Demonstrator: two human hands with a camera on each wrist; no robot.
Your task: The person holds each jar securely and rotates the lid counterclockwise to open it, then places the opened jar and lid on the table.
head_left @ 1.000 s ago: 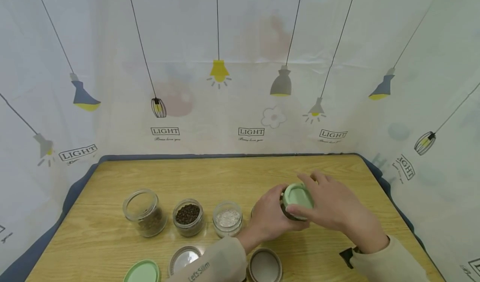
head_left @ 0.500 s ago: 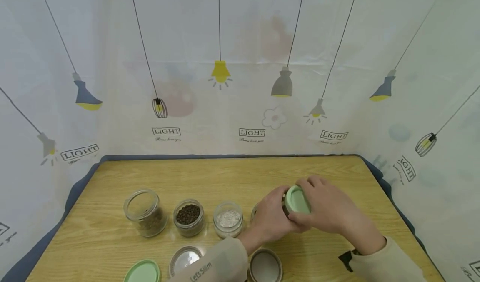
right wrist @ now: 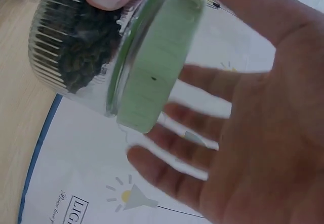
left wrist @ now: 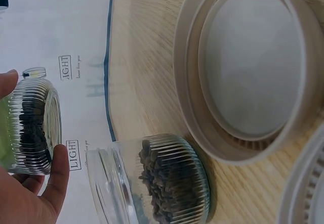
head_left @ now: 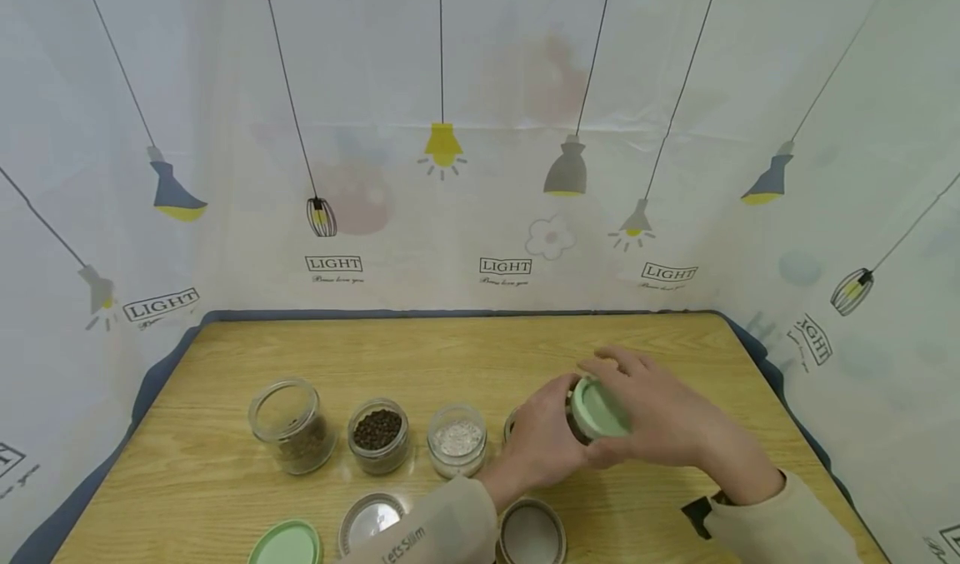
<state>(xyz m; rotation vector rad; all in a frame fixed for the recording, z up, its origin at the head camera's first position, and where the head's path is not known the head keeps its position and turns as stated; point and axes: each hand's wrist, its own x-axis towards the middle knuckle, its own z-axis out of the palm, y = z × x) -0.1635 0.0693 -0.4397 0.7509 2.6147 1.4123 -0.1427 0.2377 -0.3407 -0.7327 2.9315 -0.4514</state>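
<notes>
My left hand grips a ribbed glass jar with dark, wrinkled pieces inside, holding it tilted above the table. A light green screw lid sits on its mouth. Around that lid my right hand is spread, thumb on the near side and fingers on the far side. In the right wrist view the little finger stands off the lid, and the palm is apart from it. The left wrist view shows the held jar's base with fingers around it.
Open jars line the wooden table: one of brown bits, one of dark beans, one of white grains. Another open jar is mostly behind the left hand. Nearer lie a green lid and beige lids.
My right fingers closed nearer around the lid half a second ago and have now lifted and spread a little. The left hand keeps hold of the jar in nearly the same place.
</notes>
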